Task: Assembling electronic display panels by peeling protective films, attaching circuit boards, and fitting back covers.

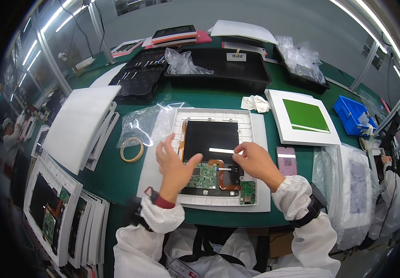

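Observation:
In front of me lies a white plastic housing (195, 201), its inner side up, on a white foam sheet (261, 194). Inside it are a black panel (209, 134), a green circuit board (203, 178), an orange flex cable (228, 187) and a smaller green board (247, 192). My right hand (260, 163) pinches one end of a short white strip (221, 150), which extends leftward over the panel. Whether the strip touches the panel I cannot tell. My left hand (172, 162), fingers spread and holding nothing, hovers over the housing's left side.
A tape roll (132, 160) and clear plastic film (137, 123) lie to the left, near stacked housings (54, 217). Black trays (218, 69) stand at the back. A phone (286, 161), a white panel with a green sheet (304, 118) and a blue bin (352, 116) are rightward.

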Available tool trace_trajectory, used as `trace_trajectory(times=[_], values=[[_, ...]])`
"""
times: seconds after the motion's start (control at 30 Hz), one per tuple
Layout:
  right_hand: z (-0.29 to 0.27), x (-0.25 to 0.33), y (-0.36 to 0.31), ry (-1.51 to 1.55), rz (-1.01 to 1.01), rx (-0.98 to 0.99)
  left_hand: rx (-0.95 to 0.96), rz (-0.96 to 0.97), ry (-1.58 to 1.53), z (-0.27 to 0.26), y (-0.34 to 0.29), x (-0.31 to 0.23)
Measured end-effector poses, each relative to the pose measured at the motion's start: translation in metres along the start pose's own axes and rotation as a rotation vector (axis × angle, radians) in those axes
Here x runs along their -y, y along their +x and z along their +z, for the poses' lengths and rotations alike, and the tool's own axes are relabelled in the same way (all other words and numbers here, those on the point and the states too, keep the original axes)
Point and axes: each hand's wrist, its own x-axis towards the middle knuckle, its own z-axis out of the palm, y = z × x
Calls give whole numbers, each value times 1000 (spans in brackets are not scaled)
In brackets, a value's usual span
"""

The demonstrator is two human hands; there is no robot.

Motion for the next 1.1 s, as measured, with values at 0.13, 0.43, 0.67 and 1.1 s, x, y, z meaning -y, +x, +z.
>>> trace_trajectory(times=[0.13,0.43,0.67,1.1], values=[[-17,-31,-10,-148,114,-191,-116,74,-230,-25,0,25],[-1,-47,1,-374,62,-177,-73,2,-458,-14,-30,61],[-10,-58,15,-69,89,-320,-29,13,-454,-16,-31,62],[4,-83,31,-412,-50,-211,-177,55,-406,-2,-35,69]])
